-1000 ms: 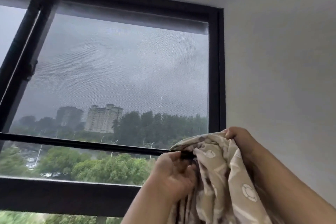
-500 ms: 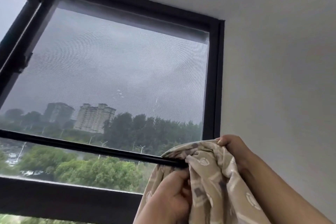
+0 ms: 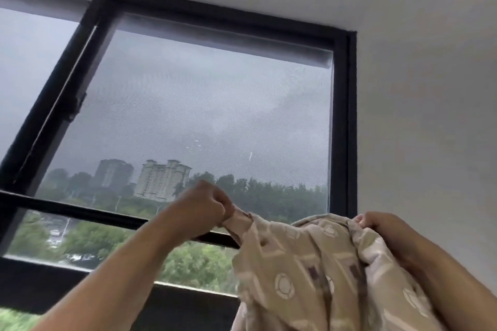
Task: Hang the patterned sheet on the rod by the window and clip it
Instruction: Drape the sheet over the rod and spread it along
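At the lower centre of the frame our left hand (image 3: 204, 209) is closed in a fist, pinching a corner of the patterned sheet (image 3: 309, 271). At lower right our right hand (image 3: 376, 226) grips the sheet's bunched top edge. The sheet hangs over the dark rod (image 3: 94, 213), which runs across the window (image 3: 204, 115) and disappears under the fabric.

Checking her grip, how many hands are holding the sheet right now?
2. The left hand pinches the sheet edge over the rod; the right hand grips it near the wall.
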`<state>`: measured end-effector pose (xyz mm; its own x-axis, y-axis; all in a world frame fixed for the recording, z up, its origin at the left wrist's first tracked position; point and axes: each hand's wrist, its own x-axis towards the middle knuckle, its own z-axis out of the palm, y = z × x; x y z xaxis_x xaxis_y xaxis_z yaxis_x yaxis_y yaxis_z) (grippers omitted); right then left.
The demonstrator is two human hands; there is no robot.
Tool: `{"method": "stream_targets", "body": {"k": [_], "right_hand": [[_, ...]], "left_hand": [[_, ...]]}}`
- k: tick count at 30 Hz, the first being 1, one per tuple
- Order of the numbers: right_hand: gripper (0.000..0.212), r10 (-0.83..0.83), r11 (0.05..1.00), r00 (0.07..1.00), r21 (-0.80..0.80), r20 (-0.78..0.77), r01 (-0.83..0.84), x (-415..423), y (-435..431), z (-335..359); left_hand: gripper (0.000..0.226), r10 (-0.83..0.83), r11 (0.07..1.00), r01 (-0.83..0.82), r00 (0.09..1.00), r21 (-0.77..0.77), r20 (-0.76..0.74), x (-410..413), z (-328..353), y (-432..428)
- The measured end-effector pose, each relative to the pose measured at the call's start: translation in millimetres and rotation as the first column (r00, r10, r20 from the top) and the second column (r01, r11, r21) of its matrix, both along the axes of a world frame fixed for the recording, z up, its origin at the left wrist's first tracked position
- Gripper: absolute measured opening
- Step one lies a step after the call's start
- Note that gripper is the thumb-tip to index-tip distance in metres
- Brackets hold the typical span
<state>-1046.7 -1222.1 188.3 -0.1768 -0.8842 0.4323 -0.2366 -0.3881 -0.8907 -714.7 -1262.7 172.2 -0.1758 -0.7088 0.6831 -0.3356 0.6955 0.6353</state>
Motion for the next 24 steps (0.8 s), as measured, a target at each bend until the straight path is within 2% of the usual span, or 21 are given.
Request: {"method": "stream_targets", "body": {"k": [2,5,7,9,10,13,16,18,20,22,24], "right_hand": [[0.017,-0.04,0.999,0.999,-0.018,0.036,0.04,-3,6,-3],[0.032,-0.099,0.994,0.995,-0.049,0.022,0.1,-6,5,-5],[0.055,-0.137,0.99,0.988,-0.051,-0.067,0.134,-1,-4,-3],[0.081,-0.154,0.988,0.962,-0.067,-0.224,0.142,-9,-31,-1],[0.079,-0.15,0.988,0.951,-0.076,-0.27,0.134,-8,-46,-1],[0.053,-0.204,0.977,0.926,-0.122,-0.317,0.173,50,-35,3],[0.027,-0.278,0.953,0.882,-0.226,-0.382,0.203,114,-18,9],[0.028,-0.334,0.929,0.85,-0.294,-0.407,0.225,157,-10,14],[0.031,-0.365,0.918,0.8,-0.327,-0.476,0.224,201,-5,18],[0.033,-0.379,0.92,0.725,-0.315,-0.575,0.231,242,-4,21],[0.04,-0.396,0.918,0.67,-0.282,-0.628,0.278,269,-8,22]], "left_hand": [[0.022,0.097,0.995,-0.097,0.995,-0.007,-0.003,42,4,-20],[0.024,0.123,0.992,-0.123,0.992,0.025,-0.016,110,-1,-41],[0.022,0.086,0.996,-0.086,0.995,-0.007,0.044,141,-8,-45],[0.022,0.048,0.998,-0.046,0.998,-0.037,0.048,158,-14,-44],[0.024,0.034,0.999,-0.033,0.999,-0.044,0.032,163,-15,-44],[0.033,-0.007,0.999,0.008,1.0,-0.052,0.019,180,-13,-44],[0.022,-0.121,0.992,0.123,0.99,0.019,-0.078,193,-5,-46],[0.026,-0.265,0.949,0.293,0.941,0.114,-0.21,196,-1,-49],[0.03,-0.317,0.917,0.37,0.903,0.15,-0.289,198,1,-53],[0.031,-0.275,0.928,0.34,0.9,0.151,-0.338,206,4,-60],[0.034,-0.161,0.969,0.221,0.905,0.113,-0.394,230,10,-72]]}}
